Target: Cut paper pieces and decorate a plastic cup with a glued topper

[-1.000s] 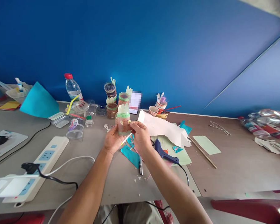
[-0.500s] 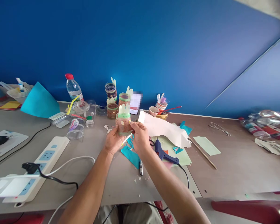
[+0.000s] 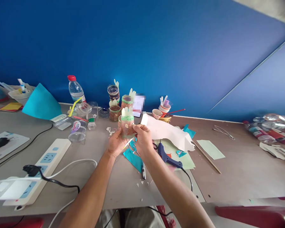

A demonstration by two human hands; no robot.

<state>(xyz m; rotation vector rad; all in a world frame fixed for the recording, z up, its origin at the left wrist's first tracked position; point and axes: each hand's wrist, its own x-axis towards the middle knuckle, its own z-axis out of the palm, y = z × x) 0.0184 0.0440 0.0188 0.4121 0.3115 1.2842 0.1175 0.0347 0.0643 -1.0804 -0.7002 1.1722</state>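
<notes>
We hold a decorated cup (image 3: pixel 127 130) at the middle of the frame, our left hand (image 3: pixel 115 144) grasping its left side, our right hand's (image 3: pixel 142 138) fingers pinching its right; a glue gun (image 3: pixel 168 157) lies right of center.

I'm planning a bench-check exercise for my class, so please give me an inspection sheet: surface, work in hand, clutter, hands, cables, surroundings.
Surface: grey tabletop beside a brown section; small scraps near the front.
Work in hand: decorated jar, green-rimmed, with pale paper cutouts on top.
Clutter: glue gun on pale green paper; torn white paper; wooden stick; clear plastic jar.
Hands: left hand supports the decorated jar; right hand is at its right side, exact grip unclear.
Cables: power strip with black plug inserted; glue gun's black cord.
Surroundings: blue panel behind; other people, nothing seen.
</notes>
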